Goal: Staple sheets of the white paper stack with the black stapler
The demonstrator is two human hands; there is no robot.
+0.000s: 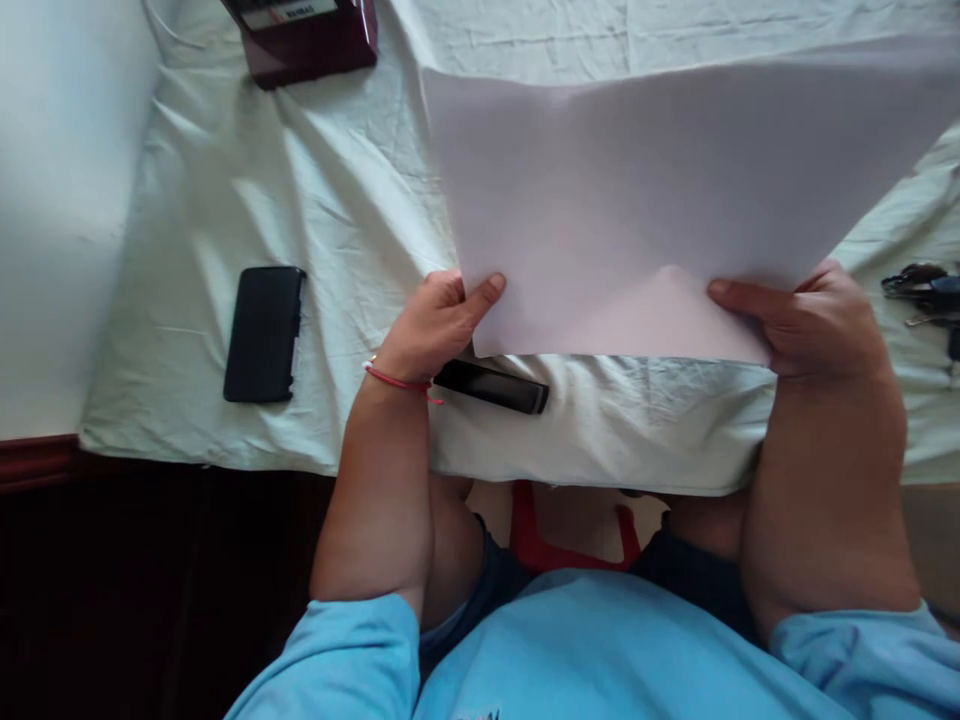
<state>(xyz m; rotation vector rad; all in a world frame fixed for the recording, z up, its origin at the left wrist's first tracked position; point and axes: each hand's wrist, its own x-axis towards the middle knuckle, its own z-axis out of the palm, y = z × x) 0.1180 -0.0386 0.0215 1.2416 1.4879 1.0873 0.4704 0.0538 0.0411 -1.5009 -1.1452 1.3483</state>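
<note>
Both hands hold a large white sheet of paper (637, 200) above the desk (300, 180), which is covered by a wrinkled pale cloth. The left hand (431, 325) has a grip on the sheet's near left corner, thumb on top and fingers underneath. The right hand (814, 315) has a grip on the near right part of the same edge, thumb lying flat on the paper. The sheet faces the camera blank; no writing shows on it. A thin red string (397, 380) circles the left wrist.

Just beside the left wrist, below the paper's near edge, a black pen-like bar (491, 386) lies on the cloth close to the desk's front edge. Well to the left lies a black phone (264, 333), face dark, with bare cloth around it. At the far left corner stands a dark red box (304, 40) with a white label; its print is too blurred to read. At the right edge of the view lies a bunch of keys (926, 290). The cloth hangs over the desk's front edge above the person's lap, where a red chair seat (536, 545) shows.
</note>
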